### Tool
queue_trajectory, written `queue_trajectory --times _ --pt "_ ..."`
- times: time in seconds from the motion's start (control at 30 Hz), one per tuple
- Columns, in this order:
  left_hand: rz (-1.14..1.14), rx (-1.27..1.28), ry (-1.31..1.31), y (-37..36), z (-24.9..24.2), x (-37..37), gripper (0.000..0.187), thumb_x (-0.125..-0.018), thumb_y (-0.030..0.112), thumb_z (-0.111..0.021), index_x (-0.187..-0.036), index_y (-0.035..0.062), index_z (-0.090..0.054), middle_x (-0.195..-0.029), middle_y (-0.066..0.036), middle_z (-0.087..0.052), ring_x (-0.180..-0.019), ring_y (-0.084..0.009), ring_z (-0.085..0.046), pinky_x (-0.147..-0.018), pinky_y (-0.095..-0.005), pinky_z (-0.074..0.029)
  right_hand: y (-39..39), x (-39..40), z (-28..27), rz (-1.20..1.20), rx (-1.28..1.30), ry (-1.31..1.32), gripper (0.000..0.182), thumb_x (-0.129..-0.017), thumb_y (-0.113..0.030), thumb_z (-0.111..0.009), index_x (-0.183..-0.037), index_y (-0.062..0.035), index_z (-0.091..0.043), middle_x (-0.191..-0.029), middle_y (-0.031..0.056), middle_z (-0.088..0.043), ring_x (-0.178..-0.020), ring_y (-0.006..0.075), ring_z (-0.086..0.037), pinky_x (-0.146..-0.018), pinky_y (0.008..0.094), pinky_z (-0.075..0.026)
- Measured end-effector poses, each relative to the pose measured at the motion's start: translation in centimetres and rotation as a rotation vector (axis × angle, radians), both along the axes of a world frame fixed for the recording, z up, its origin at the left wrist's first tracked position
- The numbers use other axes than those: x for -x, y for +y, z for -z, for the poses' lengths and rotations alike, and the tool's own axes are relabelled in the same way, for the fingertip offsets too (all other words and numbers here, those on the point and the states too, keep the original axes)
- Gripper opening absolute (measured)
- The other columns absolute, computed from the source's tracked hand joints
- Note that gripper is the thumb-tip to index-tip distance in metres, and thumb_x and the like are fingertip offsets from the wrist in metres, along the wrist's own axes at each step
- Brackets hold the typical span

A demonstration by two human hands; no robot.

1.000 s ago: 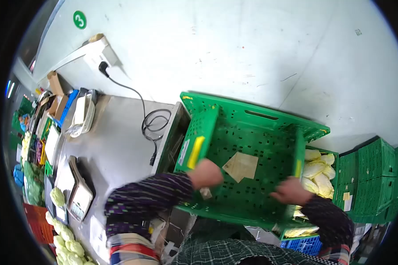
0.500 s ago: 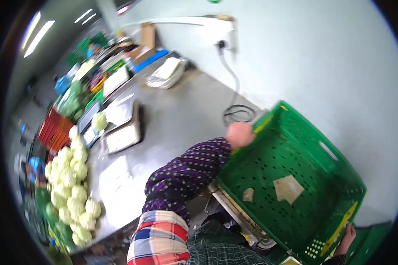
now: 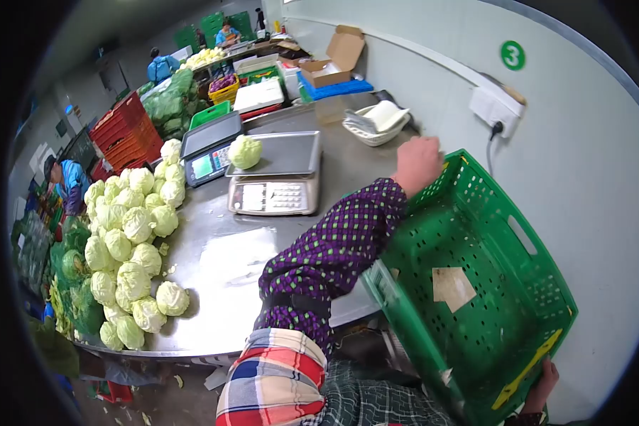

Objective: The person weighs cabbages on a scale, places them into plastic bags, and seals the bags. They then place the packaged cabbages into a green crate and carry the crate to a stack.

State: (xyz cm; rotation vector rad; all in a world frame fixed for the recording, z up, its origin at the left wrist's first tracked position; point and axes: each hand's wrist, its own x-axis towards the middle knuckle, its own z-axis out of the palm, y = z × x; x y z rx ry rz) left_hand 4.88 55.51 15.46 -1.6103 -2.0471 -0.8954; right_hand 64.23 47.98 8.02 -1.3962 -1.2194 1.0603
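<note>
I hold a green plastic crate (image 3: pixel 508 220) tilted at the right, by the wall. My left hand (image 3: pixel 419 165), in a purple dotted sleeve, is closed on the crate's far-end rim. My right hand (image 3: pixel 544 387) is closed around the rim at the near end, beside a yellow strip; part of it is hidden behind the crate. Inside the perforated crate lies a torn piece of pale cardboard (image 3: pixel 453 287). Left of my left arm, one cabbage (image 3: pixel 245 152) rests on the plate of a weighing scale (image 3: pixel 275 194).
A heap of cabbages (image 3: pixel 135 227) covers the left of the steel table (image 3: pixel 227 248). A second scale (image 3: pixel 207 167), a white basket (image 3: pixel 378 133) and an open cardboard box (image 3: pixel 331 60) stand farther back. Red crates (image 3: pixel 126 131) are stacked at the left. People in blue work beyond.
My view has swung left and up, showing more of the table. The crate's near-left side is tipped up more, and both my hands stay on its rim.
</note>
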Motion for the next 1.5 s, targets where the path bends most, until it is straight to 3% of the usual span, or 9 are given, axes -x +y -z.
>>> queue_trajectory --times 0.07,0.27,0.33,0.43,0.7,0.83,0.93,1.2,1.5 --pt "0.185 -0.43 -0.268 -3.8 -1.1 0.3 0.013 -0.079 0.019 -0.061 -0.078 0.0059 -0.061 -0.076 -0.013 -0.061 -0.074 -0.0329 -0.06 -0.064 -0.0459 -0.047 1.6 5.5 -0.5 -0.057 0.005 0.012 0.027 -0.09 -0.024 -0.06 -0.078 -0.0001 -0.059 -0.072 0.001 -0.054 -0.065 0.0104 -0.048 -0.061 0.0264 -0.039" --pt "0.06 -0.011 -0.087 -25.8 11.6 6.0 0.041 -0.081 0.025 -0.067 -0.115 0.0043 -0.055 -0.119 -0.014 -0.055 -0.115 -0.0323 -0.049 -0.093 -0.0415 -0.041 1.9 12.1 -5.2 -0.17 0.24 -0.372 0.026 -0.091 -0.026 -0.061 -0.086 -0.0001 -0.059 -0.076 0.0002 -0.054 -0.071 0.0098 -0.049 -0.067 0.0252 -0.04" --pt "-0.126 0.161 -0.129 -34.0 16.9 7.5 0.05 -0.079 0.029 -0.07 -0.121 0.0062 -0.053 -0.129 -0.016 -0.049 -0.121 -0.0347 -0.045 -0.097 -0.0467 -0.037 3.7 11.4 -4.8 -0.144 -0.198 -0.855 0.03 -0.09 -0.022 -0.062 -0.105 0.0033 -0.057 -0.088 0.0044 -0.058 -0.08 0.0118 -0.053 -0.075 0.0259 -0.042" --pt "-0.343 0.373 -0.179 -44.5 20.2 7.0 0.062 -0.08 0.041 -0.066 -0.129 0.0067 -0.049 -0.138 -0.018 -0.042 -0.128 -0.0361 -0.038 -0.103 -0.0531 -0.03 4.3 16.6 -8.5 -0.157 -0.438 -0.762 0.045 -0.087 -0.013 -0.064 -0.127 0.0006 -0.049 -0.11 0.0101 -0.059 -0.093 0.0146 -0.056 -0.077 0.0254 -0.044" --pt "-0.544 0.579 -0.218 -44.8 25.9 5.2 0.075 -0.085 0.056 -0.053 -0.139 0.0062 -0.039 -0.151 -0.019 -0.023 -0.141 -0.0333 -0.02 -0.111 -0.0524 -0.017 -1.5 44.5 -11.2 -1.204 -0.445 -0.542 0.058 -0.076 -0.005 -0.068 -0.131 -0.0048 -0.048 -0.12 0.0098 -0.055 -0.091 0.0154 -0.058 -0.077 0.0271 -0.049" --pt "-0.443 0.541 -0.251 -44.6 22.8 4.9 0.063 -0.076 0.044 -0.067 -0.12 0.0007 -0.053 -0.138 -0.021 -0.04 -0.129 -0.0344 -0.035 -0.106 -0.0486 -0.027 -7.1 53.7 -10.5 -1.614 -0.537 -0.631 0.067 -0.073 -0.019 -0.076 -0.132 -0.005 -0.047 -0.116 0.0109 -0.055 -0.091 0.0186 -0.059 -0.075 0.0298 -0.05" --pt "-0.261 0.531 -0.279 -47.6 21.6 4.6 0.052 -0.074 0.039 -0.071 -0.108 0.0018 -0.057 -0.107 -0.015 -0.058 -0.101 -0.0305 -0.054 -0.085 -0.0413 -0.042 -9.0 61.0 -8.3 -1.636 -0.425 -0.612 0.072 -0.074 -0.027 -0.077 -0.134 -0.0057 -0.044 -0.119 0.013 -0.054 -0.093 0.0214 -0.059 -0.078 0.0313 -0.051" --pt "0.069 0.648 -0.271 -51.0 28.2 6.6 0.035 -0.077 0.023 -0.061 -0.105 0.0026 -0.058 -0.123 -0.018 -0.052 -0.113 -0.0347 -0.05 -0.089 -0.0409 -0.045 -8.1 89.8 -0.7 -1.094 -0.49 -0.379 0.102 -0.069 -0.056 -0.073 -0.138 0.0066 -0.031 -0.132 0.0314 -0.044 -0.124 0.0421 -0.045 -0.104 0.0404 -0.036" --pt "-0.143 0.281 -0.06 -50.3 33.1 3.3 0.026 -0.074 0.024 -0.056 -0.091 0.0057 -0.065 -0.117 -0.026 -0.054 -0.106 -0.0393 -0.05 -0.083 -0.0492 -0.045 -8.4 97.9 2.0 -1.02 0.347 -0.063 0.077 -0.073 -0.039 -0.075 -0.127 0.0074 -0.046 -0.119 0.0182 -0.057 -0.111 0.0285 -0.056 -0.096 0.0372 -0.043"
